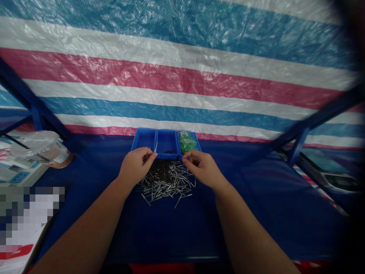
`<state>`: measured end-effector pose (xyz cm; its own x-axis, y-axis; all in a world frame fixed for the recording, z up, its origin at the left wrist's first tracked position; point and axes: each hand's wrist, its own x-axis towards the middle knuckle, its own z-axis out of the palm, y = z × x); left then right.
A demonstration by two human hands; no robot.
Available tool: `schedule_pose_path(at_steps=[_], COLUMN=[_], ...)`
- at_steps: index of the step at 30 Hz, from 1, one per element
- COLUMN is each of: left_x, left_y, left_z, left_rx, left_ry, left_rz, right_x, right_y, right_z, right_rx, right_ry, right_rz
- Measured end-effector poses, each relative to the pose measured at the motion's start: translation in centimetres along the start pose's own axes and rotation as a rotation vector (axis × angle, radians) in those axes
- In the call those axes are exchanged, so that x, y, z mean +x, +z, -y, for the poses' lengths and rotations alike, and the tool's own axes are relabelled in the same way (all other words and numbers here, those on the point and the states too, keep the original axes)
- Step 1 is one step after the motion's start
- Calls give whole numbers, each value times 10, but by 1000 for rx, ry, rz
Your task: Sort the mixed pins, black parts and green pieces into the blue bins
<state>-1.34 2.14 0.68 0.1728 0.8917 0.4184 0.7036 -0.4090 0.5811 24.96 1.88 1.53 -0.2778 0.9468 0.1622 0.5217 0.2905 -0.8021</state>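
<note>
In the head view, the left hand (134,166) sits just left of centre, its thumb and forefinger pinching a thin metal pin (155,148) that stands nearly upright at the tips, with the other fingers curled in behind. The right hand (202,167) comes in from 4 o'clock, its fingers (189,158) pressed closely together and pointing toward the left hand; whether they hold anything is too small to tell.

Both hands hover just above a loose pile of pins (167,188), scattered at all angles, with a dark patch of small pieces (161,171) at its 12 o'clock side. At the pile's 12 o'clock stands a blue tray (144,137) with three compartments, touching or just beside the pile. Green packets (187,142) fill its right compartment, and a little dark material (169,152) lies in the middle one.

Everything rests on a blue tabletop (256,213) before a striped plastic sheet (182,76). A clear plastic bag (34,146) lies at 10 o'clock.
</note>
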Motion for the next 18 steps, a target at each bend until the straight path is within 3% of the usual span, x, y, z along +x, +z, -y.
schedule_pose_path(at_steps=[4, 9, 18], left_x=[2, 2, 1], left_y=[-1, 0, 1], left_z=[8, 10, 11], left_rx=[102, 136, 156], left_ry=[-106, -148, -181], left_rz=[-69, -66, -56], right_x=[-1, -3, -2], right_y=[-19, -19, -10], right_z=[1, -1, -6], right_rx=[-329, -495, -616], right_ry=[94, 174, 199], right_rz=[124, 269, 280])
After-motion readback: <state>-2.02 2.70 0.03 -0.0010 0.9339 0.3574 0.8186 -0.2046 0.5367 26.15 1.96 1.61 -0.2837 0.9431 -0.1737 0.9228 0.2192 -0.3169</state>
